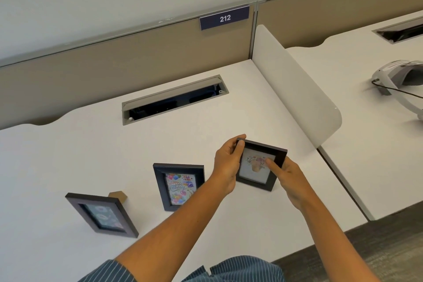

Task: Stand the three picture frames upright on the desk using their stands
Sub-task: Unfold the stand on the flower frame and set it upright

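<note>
Three black picture frames are on the white desk (68, 155). The left frame (103, 215) stands upright, its brown stand showing behind its top edge. Upright in the middle stands the frame with a birthday picture (179, 186). The right frame (261, 165), with a flower picture, is held in both hands, its lower edge at the desk. My left hand (226, 165) grips its top left corner and left side. My right hand (286, 176) holds its right side, with the thumb lying on the glass. Its stand is hidden behind it.
An open cable tray (174, 101) is sunk into the desk behind the frames. A white divider panel (295, 96) rises at the desk's right edge. A white headset (398, 80) with a cable lies on the neighbouring desk. Beige partitions with signs 212 (224, 18) and 213 run along the back.
</note>
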`<action>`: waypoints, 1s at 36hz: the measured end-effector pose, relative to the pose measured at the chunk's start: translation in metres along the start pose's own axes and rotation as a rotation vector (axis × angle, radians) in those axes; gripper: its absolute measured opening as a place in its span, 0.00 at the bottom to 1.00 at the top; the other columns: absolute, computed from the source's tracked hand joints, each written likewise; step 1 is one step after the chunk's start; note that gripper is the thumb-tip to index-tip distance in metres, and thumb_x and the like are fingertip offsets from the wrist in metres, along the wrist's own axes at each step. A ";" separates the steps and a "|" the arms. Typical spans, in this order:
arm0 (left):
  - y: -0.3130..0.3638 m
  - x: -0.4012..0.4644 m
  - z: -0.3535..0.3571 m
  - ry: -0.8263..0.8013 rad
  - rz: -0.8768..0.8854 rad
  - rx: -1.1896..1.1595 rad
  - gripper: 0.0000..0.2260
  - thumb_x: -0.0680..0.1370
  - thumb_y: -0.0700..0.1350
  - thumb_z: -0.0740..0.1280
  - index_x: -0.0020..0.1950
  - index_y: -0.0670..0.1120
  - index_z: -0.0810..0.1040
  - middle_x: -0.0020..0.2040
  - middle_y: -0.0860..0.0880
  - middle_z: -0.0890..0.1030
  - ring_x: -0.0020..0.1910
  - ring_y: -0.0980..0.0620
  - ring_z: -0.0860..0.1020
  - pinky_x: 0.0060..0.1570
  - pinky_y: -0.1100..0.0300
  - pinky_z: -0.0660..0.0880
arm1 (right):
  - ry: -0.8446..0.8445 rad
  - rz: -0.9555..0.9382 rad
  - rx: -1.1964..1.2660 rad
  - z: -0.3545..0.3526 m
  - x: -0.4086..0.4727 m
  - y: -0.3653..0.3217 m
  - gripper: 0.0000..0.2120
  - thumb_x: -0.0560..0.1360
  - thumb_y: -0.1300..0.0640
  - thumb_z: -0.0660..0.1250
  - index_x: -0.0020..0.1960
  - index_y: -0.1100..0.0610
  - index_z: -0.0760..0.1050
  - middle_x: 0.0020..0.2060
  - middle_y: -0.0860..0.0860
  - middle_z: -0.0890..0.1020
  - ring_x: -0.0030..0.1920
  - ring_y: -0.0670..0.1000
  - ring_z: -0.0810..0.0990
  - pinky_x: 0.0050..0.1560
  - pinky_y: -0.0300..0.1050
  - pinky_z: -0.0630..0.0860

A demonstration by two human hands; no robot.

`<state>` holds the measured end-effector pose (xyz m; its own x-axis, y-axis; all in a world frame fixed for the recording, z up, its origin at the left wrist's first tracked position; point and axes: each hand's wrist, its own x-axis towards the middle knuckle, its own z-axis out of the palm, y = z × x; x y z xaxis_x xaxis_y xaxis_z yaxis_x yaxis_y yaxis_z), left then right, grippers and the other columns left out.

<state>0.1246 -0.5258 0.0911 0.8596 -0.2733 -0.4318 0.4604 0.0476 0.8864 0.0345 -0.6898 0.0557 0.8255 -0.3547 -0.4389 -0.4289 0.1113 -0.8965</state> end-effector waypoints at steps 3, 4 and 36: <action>-0.002 0.001 0.000 0.010 -0.011 0.011 0.11 0.86 0.49 0.65 0.67 0.54 0.83 0.58 0.53 0.86 0.48 0.62 0.85 0.40 0.70 0.81 | -0.001 -0.001 -0.014 0.001 0.000 0.000 0.09 0.85 0.49 0.69 0.64 0.40 0.80 0.55 0.36 0.89 0.54 0.34 0.86 0.46 0.32 0.81; -0.003 0.001 0.001 0.014 -0.014 0.015 0.11 0.87 0.49 0.65 0.68 0.55 0.82 0.59 0.53 0.86 0.51 0.60 0.85 0.41 0.69 0.81 | -0.002 -0.004 -0.021 0.001 0.001 0.000 0.08 0.85 0.48 0.69 0.64 0.40 0.80 0.55 0.35 0.89 0.53 0.34 0.86 0.46 0.32 0.81; -0.053 -0.079 -0.030 -0.217 0.442 0.727 0.41 0.84 0.64 0.61 0.85 0.58 0.35 0.84 0.64 0.32 0.82 0.63 0.31 0.81 0.57 0.45 | 0.399 -0.613 -0.771 0.023 -0.053 0.037 0.43 0.84 0.37 0.58 0.89 0.53 0.42 0.89 0.50 0.42 0.89 0.54 0.40 0.86 0.69 0.43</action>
<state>0.0391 -0.4777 0.0728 0.8307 -0.5546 -0.0484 -0.2234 -0.4117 0.8835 -0.0165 -0.6460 0.0447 0.8594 -0.4452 0.2514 -0.2126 -0.7583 -0.6163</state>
